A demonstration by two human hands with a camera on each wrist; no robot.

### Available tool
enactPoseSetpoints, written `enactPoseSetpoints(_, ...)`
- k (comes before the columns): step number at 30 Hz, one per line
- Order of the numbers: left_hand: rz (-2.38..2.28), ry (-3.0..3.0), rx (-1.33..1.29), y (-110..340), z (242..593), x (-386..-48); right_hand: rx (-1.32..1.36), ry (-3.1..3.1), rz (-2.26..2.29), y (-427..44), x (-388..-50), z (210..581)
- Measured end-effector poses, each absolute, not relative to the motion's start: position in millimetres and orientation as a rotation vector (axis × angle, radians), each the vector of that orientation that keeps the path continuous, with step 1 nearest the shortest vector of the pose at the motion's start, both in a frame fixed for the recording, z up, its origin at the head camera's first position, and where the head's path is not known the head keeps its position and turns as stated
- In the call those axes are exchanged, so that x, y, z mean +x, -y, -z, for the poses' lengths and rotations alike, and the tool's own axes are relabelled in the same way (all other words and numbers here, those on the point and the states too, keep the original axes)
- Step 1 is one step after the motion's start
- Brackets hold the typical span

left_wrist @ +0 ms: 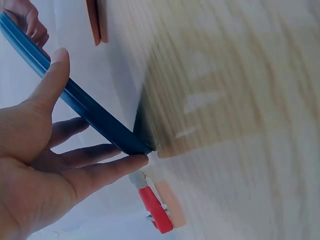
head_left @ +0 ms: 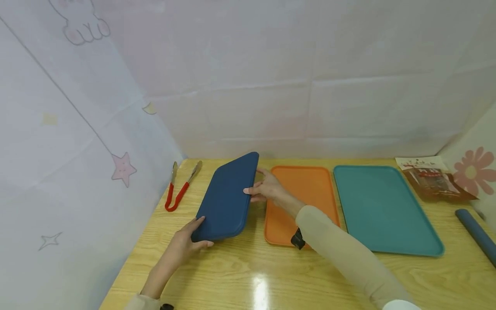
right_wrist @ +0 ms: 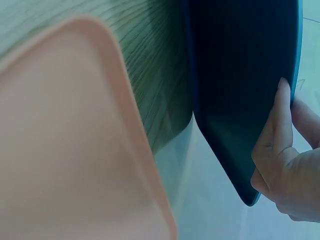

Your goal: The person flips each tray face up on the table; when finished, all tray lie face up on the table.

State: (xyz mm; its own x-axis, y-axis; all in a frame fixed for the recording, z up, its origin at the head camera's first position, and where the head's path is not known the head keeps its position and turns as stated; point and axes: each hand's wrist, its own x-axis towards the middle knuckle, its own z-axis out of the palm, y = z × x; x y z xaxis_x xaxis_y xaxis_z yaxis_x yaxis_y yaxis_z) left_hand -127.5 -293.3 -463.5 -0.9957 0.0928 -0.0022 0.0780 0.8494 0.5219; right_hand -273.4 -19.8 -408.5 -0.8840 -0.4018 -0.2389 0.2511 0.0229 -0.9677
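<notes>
A blue tray (head_left: 226, 198) is tilted over the left part of the table, its right side raised and its left side low. My left hand (head_left: 181, 245) holds its near left corner; in the left wrist view the thumb and fingers lie on opposite sides of the tray (left_wrist: 100, 117). My right hand (head_left: 269, 187) pinches the raised right edge, thumb on one face and fingers behind. The right wrist view shows the tray's shaded face (right_wrist: 235, 75) towards the orange tray (right_wrist: 75, 135). Whether the low edge touches the table cannot be told.
Red-handled tongs (head_left: 179, 200) lie left of the blue tray. Under my right forearm is the orange tray, with a teal tray (head_left: 387, 211) to its right. A brown food packet (head_left: 432, 181) and a dark blue roll (head_left: 476, 234) lie at the far right. Fabric walls border the table (head_left: 228, 271).
</notes>
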Motion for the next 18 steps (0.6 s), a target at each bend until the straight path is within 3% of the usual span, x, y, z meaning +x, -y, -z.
enactPoseSetpoints(18,-0.934,-3.072,0.076,273,457,-106,-0.147,-1.755,2.006,20,-261,384)
